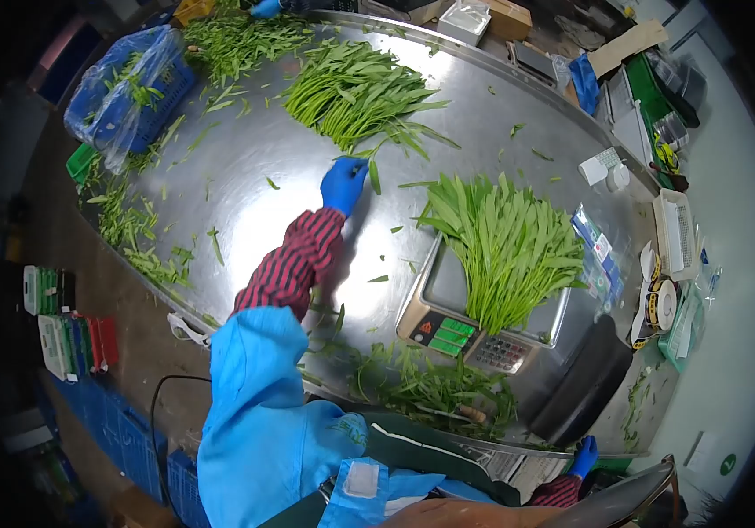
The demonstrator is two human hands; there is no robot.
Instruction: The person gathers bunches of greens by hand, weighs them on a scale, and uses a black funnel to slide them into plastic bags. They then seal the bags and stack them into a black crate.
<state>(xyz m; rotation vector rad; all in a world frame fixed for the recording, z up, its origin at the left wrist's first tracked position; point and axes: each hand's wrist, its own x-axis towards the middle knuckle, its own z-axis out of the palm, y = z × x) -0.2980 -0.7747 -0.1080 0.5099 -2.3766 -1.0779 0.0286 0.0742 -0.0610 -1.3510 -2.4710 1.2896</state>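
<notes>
Up near the table's middle, the left hand (pixel 344 183) pinches a green stalk (pixel 374 174) at the leafy pile's (pixel 355 92) edge; bare steel table (pixel 245 211) lies beside it. The right hand (pixel 583 457) hangs at the near rim, its fingers unreadable.

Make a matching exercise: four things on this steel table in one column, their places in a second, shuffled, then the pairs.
1. left hand in blue glove
2. right hand in blue glove
3. fanned bundle of long green leaves
4. blue plastic basket under clear film

A. far left table edge
B. on the silver digital scale
C. at the loose green stem pile
D. low at the near table edge

Pairs: 1-C, 2-D, 3-B, 4-A
</notes>
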